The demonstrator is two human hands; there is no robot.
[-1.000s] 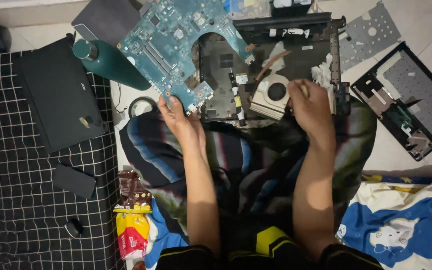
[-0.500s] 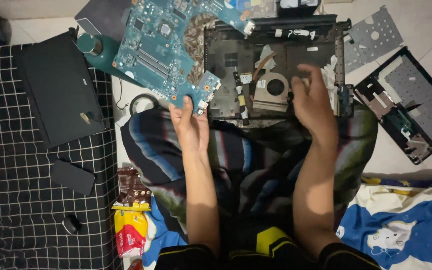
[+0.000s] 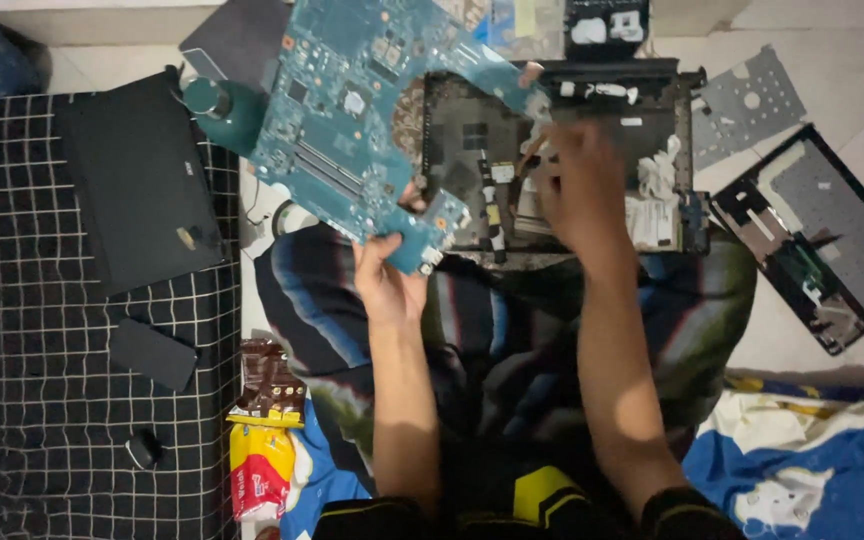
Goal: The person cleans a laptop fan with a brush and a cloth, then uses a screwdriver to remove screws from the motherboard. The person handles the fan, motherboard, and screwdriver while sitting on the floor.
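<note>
My left hand point(image 3: 387, 280) grips the lower corner of a teal laptop motherboard point(image 3: 352, 110) and holds it tilted up, above and to the left of the open black laptop base point(image 3: 462, 140). That base lies on the floor in front of my lap. My right hand point(image 3: 577, 190) is blurred, with its fingers curled down inside the base where the cooling fan sat. A copper heat pipe point(image 3: 526, 160) shows just left of its fingers. Whether this hand grips the fan is hidden.
On the black checked cloth at left lie a black laptop panel point(image 3: 137, 180), a phone point(image 3: 152, 352) and a mouse point(image 3: 144, 448). Snack packets point(image 3: 267, 385) sit by my left knee. A grey metal plate point(image 3: 747, 105) and a framed laptop part point(image 3: 822, 235) lie at right.
My left hand has raised the motherboard higher and tilted it clear of the base. My right hand has slid left and up over the fan, which no longer shows.
</note>
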